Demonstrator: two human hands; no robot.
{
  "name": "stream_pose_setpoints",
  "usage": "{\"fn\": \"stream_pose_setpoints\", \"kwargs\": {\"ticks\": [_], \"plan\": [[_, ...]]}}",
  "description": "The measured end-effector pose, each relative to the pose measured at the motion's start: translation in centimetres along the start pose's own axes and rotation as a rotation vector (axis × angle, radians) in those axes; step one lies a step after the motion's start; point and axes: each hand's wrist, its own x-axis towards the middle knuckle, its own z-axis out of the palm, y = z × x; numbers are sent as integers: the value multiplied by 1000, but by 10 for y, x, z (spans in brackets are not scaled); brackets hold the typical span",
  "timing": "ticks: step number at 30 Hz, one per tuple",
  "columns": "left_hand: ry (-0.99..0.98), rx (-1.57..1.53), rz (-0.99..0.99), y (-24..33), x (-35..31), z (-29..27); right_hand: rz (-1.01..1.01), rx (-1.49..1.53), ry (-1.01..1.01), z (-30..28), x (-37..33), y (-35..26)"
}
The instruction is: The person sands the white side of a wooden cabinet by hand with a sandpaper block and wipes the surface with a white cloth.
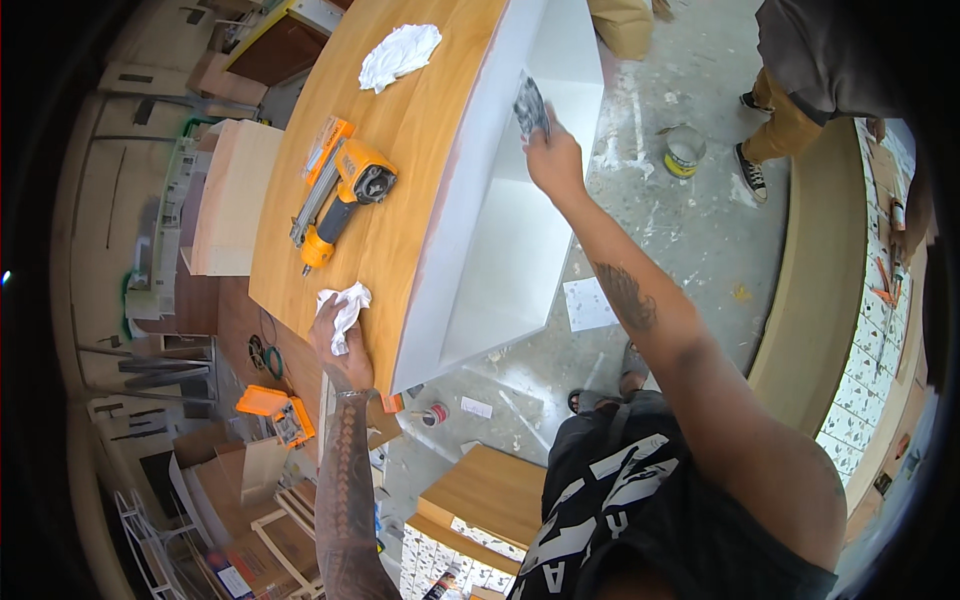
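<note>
Right hand: clamped on grey pad, pressed to white cabinet interior, far end, long axis running away from person | Left hand: closed on white rag, resting on wood top, nearer | Nail gun: between, untouched.

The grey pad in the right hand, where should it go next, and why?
Probably a short stroke further along the white inner panel. The right hand presses the grey pad against that panel near its far end, while the left hand rests on the wooden top with a white rag, steadying the cabinet.
</note>
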Motion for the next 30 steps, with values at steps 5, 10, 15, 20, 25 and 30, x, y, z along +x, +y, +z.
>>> {"fn": "stream_pose_setpoints", "kwargs": {"ticks": [5,10,15,20,25,30], "plan": [[14,-118,-42,-5,-2,5,-327,-159,-19,33,33,-13],[-11,-22,-35,4,-2,-4,-231,131,-108,86,-10,-54],[-37,85,-18,2,-6,-11,-145,192,-217,99,-227,-88],[-6,92,-1,2,-7,-9,-189,143,-322,89,-253,-78],[-12,115,15,7,0,-8,-74,127,-14,106,-39,-64],[-21,77,-5,7,1,-3,-83,65,-13,111,-147,-70]]}}
